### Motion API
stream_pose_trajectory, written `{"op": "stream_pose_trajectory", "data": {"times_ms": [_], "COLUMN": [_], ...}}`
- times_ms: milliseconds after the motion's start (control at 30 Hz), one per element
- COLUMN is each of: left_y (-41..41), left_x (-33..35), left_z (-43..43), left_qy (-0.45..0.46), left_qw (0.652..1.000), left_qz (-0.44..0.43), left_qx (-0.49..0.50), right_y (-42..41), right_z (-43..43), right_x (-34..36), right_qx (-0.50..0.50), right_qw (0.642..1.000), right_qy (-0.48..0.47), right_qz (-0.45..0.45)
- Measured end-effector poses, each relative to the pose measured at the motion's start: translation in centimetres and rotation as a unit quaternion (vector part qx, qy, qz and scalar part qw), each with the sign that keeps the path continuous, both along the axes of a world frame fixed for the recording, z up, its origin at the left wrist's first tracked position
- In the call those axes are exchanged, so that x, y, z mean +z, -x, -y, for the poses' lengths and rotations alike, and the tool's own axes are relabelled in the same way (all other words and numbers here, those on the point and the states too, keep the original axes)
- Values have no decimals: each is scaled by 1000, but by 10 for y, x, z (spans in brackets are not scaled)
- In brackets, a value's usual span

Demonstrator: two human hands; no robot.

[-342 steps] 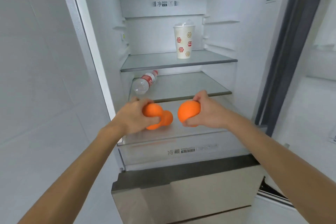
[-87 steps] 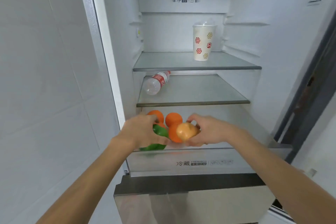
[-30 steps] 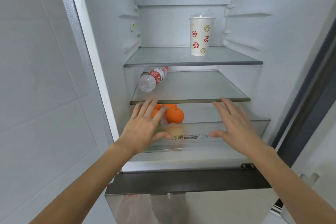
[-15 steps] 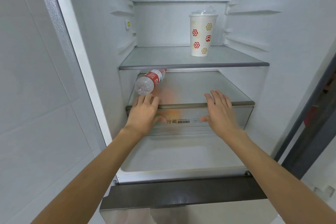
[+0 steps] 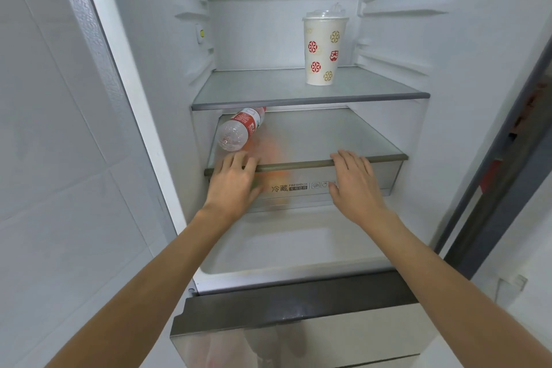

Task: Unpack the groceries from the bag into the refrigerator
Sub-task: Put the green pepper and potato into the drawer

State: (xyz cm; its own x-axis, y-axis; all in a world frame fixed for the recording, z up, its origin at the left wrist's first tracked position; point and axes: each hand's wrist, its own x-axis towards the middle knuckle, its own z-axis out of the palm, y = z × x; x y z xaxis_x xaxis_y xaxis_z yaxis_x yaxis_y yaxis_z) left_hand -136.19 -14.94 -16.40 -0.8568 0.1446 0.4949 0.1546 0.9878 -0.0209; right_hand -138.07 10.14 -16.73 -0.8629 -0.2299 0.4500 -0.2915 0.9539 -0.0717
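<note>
Two bare hands lie flat on the front of the frosted clear plastic crisper drawer (image 5: 294, 196) at the centre of the frame. The left hand (image 5: 233, 185) is at its left end and the right hand (image 5: 355, 185) at its right. Their fingers are straight and slightly spread, the tips reaching the front edge of the lower glass shelf (image 5: 328, 137) just above. Neither hand has hold of anything.

The step in hand looks like pushing the drawer shut inside the white refrigerator (image 5: 466, 116). Its front sits almost under the shelf edge, so little travel seems left.

An orange blur (image 5: 268, 149) shows through the shelf and the drawer front, left of centre. It is probably fruit stowed in the drawer, though too smeared to count.

A clear plastic water bottle with a red label (image 5: 240, 128) lies on its side on the lower shelf, just above the left hand. A white paper cup with red and gold motifs (image 5: 324, 51) stands upright on the upper glass shelf (image 5: 268, 86), upper right of centre.

The next move calls for lifting both palms off and turning to the bag, which is out of view, to check for anything left.
</note>
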Motion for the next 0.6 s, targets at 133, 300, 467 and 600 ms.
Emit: {"op": "stream_pose_trajectory", "data": {"times_ms": [133,300,467,600], "left_y": [-26,-88,-166,-237], "left_x": [0,-4,-18,-33], "left_z": [0,-6,-12,-19], "left_qy": [-1,-40,-61,-83], "left_qw": [1000,998,985,966], "left_qz": [-1,35,143,218], "left_qx": [18,36,80,112], "right_y": [-30,-81,-147,-203], "right_z": [-6,-11,-14,-11], "right_x": [5,10,1,-14], "right_qx": [22,38,69,106], "right_qw": [999,996,984,972], "right_qy": [27,41,39,39], "right_qz": [11,75,158,205]}}
